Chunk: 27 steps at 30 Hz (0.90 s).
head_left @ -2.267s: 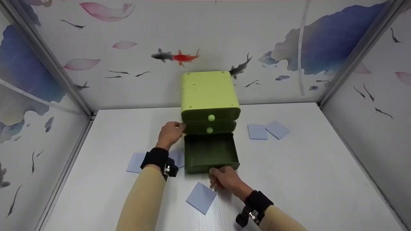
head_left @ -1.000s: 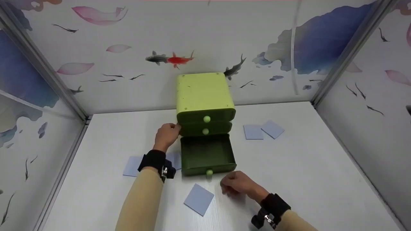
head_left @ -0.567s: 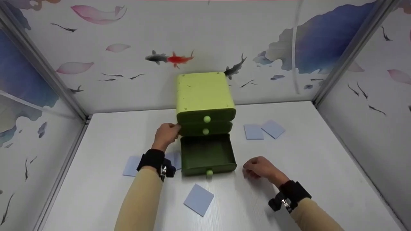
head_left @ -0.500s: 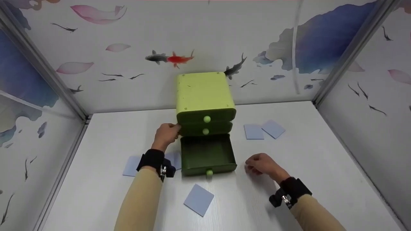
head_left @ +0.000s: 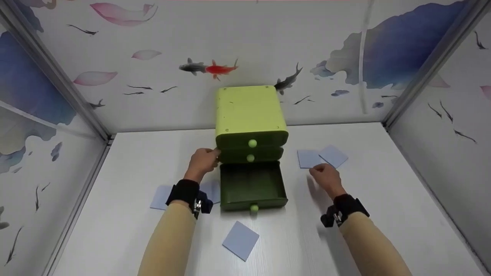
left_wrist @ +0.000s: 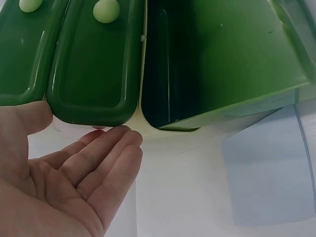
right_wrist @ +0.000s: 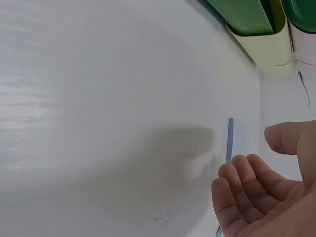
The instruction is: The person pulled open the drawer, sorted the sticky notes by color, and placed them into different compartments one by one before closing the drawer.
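A small three-drawer cabinet (head_left: 251, 109) with a light green top stands at the back wall. Its dark green bottom drawer (head_left: 253, 186) is pulled out, with nothing visible inside. Beside the cabinet's left side is my left hand (head_left: 202, 163), its thumb and loosely bent fingertips touching the edge near the middle drawer (left_wrist: 94, 64). My right hand (head_left: 327, 177) hovers above the table, fingers slightly bent and holding nothing. Just beyond it lie two flat light blue squares, a left one (head_left: 307, 158) and an overlapping right one (head_left: 334, 154).
Another light blue square (head_left: 241, 240) lies in front of the drawer. Two more, an outer square (head_left: 159, 198) and an inner square (head_left: 213, 191), lie by the left forearm, partly covered. Patterned walls (head_left: 322, 30) enclose the white table (head_left: 391, 214) at the back and sides.
My right hand has let go of the bottom drawer's knob and moved right, then up toward the two right squares. The left hand stays at the cabinet's side.
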Tool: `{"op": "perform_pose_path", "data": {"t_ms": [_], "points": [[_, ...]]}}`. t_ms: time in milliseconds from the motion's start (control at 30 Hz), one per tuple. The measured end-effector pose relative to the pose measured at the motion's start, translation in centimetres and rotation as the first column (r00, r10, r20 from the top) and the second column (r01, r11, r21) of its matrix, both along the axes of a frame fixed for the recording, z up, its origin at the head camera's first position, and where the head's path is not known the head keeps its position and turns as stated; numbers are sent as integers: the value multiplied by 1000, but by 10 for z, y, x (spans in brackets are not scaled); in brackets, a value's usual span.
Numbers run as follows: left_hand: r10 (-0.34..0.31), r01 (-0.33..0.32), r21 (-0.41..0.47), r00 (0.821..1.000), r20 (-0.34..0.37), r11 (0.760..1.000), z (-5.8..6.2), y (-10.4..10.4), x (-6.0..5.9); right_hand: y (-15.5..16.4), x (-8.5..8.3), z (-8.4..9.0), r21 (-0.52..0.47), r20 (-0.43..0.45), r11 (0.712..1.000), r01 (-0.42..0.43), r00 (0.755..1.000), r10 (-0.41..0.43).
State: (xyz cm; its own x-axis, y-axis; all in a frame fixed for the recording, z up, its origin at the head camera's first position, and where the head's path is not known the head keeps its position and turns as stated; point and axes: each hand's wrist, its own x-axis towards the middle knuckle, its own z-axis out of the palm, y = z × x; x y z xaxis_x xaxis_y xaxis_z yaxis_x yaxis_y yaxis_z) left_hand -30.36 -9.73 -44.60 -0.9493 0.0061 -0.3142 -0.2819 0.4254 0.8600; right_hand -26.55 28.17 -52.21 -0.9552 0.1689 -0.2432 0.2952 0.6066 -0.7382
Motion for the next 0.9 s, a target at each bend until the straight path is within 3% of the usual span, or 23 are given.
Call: {"op": "perform_pose_path", "data": {"t_ms": [267, 567, 900], "points": [[6, -6, -4, 1000, 7, 1000, -1, 0, -2, -2, -14, 0, -36, 12, 994, 100, 995, -100], [7, -7, -16, 1000, 22, 1000, -2, 0, 0, -11, -29, -13, 169, -4, 967, 192, 981, -194], [13, -13, -1, 1000, 3, 1000, 0, 0, -2, -20, -39, -28, 301, -92, 926, 229, 973, -211]]}}
